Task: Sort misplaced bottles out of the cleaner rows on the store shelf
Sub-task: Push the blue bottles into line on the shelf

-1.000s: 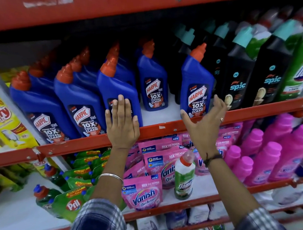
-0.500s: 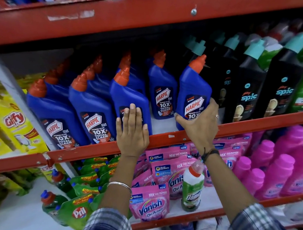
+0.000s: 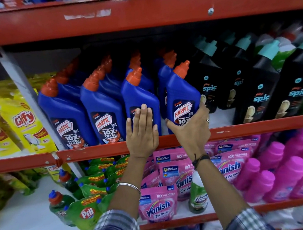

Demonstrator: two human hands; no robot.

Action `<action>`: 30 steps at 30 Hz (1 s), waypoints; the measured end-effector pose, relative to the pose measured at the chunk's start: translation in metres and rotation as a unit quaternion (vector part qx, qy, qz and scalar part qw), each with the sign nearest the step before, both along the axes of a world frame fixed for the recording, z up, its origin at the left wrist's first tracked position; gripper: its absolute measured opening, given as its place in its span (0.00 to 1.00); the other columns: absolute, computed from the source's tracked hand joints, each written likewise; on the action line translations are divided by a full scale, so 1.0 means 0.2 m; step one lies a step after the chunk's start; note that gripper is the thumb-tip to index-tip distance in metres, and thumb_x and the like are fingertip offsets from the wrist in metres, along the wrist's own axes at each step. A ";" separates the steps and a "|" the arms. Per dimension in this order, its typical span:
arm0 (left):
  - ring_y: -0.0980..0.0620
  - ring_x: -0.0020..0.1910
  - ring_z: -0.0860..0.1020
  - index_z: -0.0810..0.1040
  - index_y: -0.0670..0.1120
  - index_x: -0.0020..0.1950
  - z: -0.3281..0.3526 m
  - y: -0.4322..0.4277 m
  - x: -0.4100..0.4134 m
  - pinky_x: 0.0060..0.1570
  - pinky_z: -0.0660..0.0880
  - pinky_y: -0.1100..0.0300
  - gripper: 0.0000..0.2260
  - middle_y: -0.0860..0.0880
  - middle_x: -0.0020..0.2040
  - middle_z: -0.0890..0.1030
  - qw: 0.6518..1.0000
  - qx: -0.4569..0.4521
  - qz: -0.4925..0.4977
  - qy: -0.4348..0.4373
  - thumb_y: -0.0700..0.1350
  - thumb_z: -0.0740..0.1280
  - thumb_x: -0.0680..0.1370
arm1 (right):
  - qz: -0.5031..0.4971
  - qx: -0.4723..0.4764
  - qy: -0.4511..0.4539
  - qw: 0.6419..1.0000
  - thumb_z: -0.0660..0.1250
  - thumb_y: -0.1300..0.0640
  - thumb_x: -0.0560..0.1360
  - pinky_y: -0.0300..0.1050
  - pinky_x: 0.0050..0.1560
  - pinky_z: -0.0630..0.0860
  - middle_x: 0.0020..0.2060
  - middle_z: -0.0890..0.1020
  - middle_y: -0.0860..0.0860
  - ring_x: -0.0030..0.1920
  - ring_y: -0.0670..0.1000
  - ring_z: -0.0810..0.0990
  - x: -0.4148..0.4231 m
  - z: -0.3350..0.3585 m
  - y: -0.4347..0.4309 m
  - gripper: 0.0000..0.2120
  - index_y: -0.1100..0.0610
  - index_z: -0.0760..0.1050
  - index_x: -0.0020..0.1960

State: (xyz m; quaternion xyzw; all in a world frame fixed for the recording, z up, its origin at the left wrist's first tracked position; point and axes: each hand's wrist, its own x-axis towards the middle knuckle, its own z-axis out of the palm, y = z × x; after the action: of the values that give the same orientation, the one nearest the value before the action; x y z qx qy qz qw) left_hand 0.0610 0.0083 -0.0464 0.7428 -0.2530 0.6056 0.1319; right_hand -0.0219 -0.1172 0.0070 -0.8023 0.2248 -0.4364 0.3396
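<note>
Blue Harpic bottles with orange caps stand in rows on the middle shelf [image 3: 98, 151]. My left hand [image 3: 142, 132] lies flat, fingers together, against the front of the third blue Harpic bottle [image 3: 139, 97]. My right hand [image 3: 192, 127] grips the base of the rightmost blue Harpic bottle [image 3: 181, 96], which leans to the right towards the black Spic bottles [image 3: 209, 81]. Between these two Harpic bottles is a narrow gap. A green Domex bottle [image 3: 197, 194] stands alone among pink Vanish pouches [image 3: 158, 203] on the shelf below.
Black Spic bottles with teal caps [image 3: 259, 91] fill the shelf's right side, green bottles behind them. Yellow Gifty pouches [image 3: 23, 122] are at the left beyond a grey upright [image 3: 28, 98]. Below are green Pril pouches [image 3: 86, 213] and pink bottles [image 3: 286, 177].
My right hand has closed around the rightmost Harpic bottle's base and tilted it. My left hand stayed flat on its bottle. The view has moved closer and upward.
</note>
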 end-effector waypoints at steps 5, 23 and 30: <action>0.52 0.78 0.45 0.45 0.45 0.79 0.00 0.00 0.00 0.76 0.42 0.52 0.26 0.50 0.80 0.43 1.000 -0.002 0.001 0.002 0.50 0.48 0.83 | -0.005 -0.016 -0.010 1.000 0.77 0.38 0.58 0.53 0.44 0.79 0.61 0.72 0.57 0.58 0.57 0.75 -0.01 -0.01 0.01 0.52 0.57 0.55 0.71; 0.51 0.78 0.48 0.48 0.44 0.79 -0.02 0.00 0.01 0.76 0.43 0.51 0.27 0.49 0.80 0.46 0.999 -0.009 0.037 -0.016 0.50 0.50 0.82 | -0.094 0.027 -0.258 0.961 0.66 0.64 0.70 0.39 0.55 0.72 0.53 0.72 0.62 0.52 0.56 0.73 -0.34 0.07 -0.84 0.18 0.68 0.70 0.58; 0.50 0.78 0.48 0.49 0.43 0.79 -0.02 -0.01 0.02 0.76 0.43 0.51 0.26 0.49 0.80 0.46 0.999 -0.008 0.049 -0.017 0.50 0.50 0.83 | -0.079 0.053 -0.120 0.988 0.75 0.53 0.69 0.41 0.65 0.61 0.66 0.65 0.67 0.67 0.62 0.66 -0.34 0.08 -1.22 0.41 0.69 0.57 0.71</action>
State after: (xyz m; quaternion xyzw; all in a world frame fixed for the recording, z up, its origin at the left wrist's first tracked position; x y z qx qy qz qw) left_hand 0.0644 0.0059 -0.0505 0.7432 -0.2136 0.6255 0.1034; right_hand -0.0893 -0.3613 0.0229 -0.7049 0.2683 -0.5424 0.3701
